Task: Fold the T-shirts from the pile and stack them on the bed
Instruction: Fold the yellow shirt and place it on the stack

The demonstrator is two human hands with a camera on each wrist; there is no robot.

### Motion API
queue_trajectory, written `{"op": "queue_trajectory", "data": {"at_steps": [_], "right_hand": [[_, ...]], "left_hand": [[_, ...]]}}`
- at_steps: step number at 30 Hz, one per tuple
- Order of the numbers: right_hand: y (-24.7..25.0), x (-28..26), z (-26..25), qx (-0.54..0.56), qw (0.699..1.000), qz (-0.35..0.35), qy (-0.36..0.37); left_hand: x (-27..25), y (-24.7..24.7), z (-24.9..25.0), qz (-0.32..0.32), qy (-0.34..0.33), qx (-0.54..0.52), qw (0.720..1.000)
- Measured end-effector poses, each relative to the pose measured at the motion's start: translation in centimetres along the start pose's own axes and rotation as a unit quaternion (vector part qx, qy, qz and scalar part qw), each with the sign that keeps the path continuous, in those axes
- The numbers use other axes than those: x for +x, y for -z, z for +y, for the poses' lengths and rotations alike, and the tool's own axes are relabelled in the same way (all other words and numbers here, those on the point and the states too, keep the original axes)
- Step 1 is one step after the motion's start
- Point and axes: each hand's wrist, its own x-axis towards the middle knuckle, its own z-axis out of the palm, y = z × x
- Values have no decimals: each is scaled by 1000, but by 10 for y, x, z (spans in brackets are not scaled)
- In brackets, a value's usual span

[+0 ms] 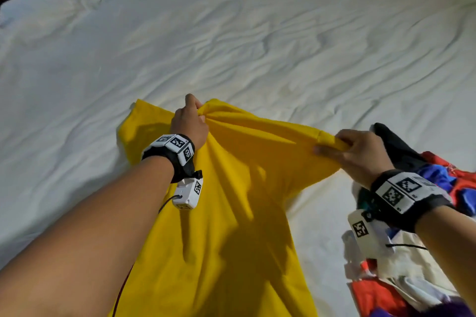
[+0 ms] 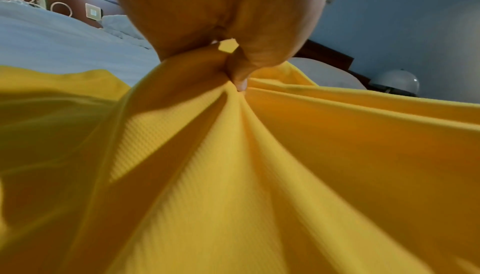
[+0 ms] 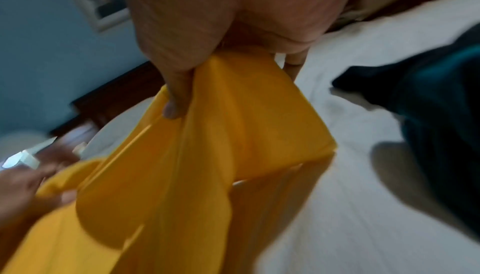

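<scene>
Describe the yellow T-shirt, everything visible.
The yellow T-shirt is plain, with a fine ribbed knit showing in the left wrist view. It is unfolded, stretched between both hands above the white bed sheet, its far left part lying on the sheet. The left hand pinches a bunched gather; the right hand grips a hemmed edge, probably a sleeve. The pile of clothes lies to its right.

No words, brands or numbers can be read anywhere. The only signs are black-and-white square code markers on the left wristband [image 1: 177, 143], on the right wristband [image 1: 401, 192] and on the small white boxes hanging under each wrist; tiny print beside them is too small to make out.
</scene>
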Motion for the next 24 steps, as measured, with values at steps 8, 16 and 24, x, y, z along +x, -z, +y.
{"op": "queue_trajectory", "data": {"at_steps": [8,16,24], "right_hand": [[24,24,27,62,975,205,-60],[50,59,53,-161,982,92,-26],[41,65,89,-172,975,-93,-101]], "left_hand": [[1,-27,24,30,-30,63,997],[1,-51,35,49,-14,134,990],[2,-108,92,-102,-248,289,919]]}}
